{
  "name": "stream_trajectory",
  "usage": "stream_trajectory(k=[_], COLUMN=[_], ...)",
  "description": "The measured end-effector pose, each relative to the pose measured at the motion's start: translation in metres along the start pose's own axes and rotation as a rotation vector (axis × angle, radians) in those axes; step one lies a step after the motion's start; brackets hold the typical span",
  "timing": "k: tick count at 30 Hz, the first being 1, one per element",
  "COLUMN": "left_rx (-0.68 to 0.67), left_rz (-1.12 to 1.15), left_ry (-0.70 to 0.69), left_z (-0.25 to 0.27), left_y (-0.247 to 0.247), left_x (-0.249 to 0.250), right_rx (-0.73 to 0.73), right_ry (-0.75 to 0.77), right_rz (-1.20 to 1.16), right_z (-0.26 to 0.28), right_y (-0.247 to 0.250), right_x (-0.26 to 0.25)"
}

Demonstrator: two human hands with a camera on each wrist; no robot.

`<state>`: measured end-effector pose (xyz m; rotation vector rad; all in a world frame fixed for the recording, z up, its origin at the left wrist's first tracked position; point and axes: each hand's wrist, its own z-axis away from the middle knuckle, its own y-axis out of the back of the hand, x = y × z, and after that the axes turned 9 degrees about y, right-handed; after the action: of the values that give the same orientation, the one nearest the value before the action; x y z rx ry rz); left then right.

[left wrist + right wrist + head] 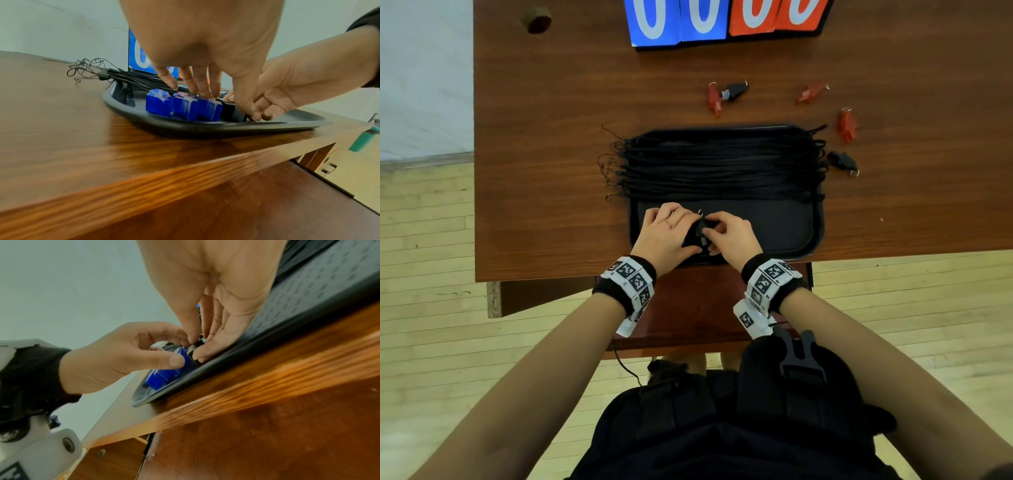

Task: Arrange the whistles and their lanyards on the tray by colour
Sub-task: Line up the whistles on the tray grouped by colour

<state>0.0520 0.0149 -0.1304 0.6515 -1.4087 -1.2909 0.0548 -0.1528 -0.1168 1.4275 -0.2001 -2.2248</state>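
A black tray point(791, 236) lies at the table's near edge, with a bundle of black lanyards point(722, 164) stretched across its far half. Both hands meet at its near left corner. Several blue whistles point(183, 105) stand side by side there. My left hand point(681, 222) holds this row, fingertips on their far tops and thumb against the near end. My right hand point(195, 347) pinches a black whistle point(193, 352) right beside the last blue whistle point(164, 378). In the head view the hands hide the blue whistles.
On the table beyond and right of the tray lie three red whistles point(715, 99) point(810, 93) point(846, 125) and two black whistles point(736, 90) point(843, 161). A blue and red scoreboard point(722, 20) stands at the far edge. The tray's near right part is bare.
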Motion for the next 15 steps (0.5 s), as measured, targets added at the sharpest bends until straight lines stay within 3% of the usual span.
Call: stream_trajectory(k=[6,15], left_rx=[0.056,0.034], left_rz=[0.037,0.051], left_ry=[-0.013,-0.024], left_z=[-0.006,-0.005], left_y=[-0.003,-0.002], left_x=[-0.003,-0.011], right_rx=[0.014,0.021], right_ry=[0.004,-0.005], right_rz=[-0.051,-0.075], right_z=[-0.002,-0.005], right_y=[-0.002,-0.008], right_x=[0.0,0.0])
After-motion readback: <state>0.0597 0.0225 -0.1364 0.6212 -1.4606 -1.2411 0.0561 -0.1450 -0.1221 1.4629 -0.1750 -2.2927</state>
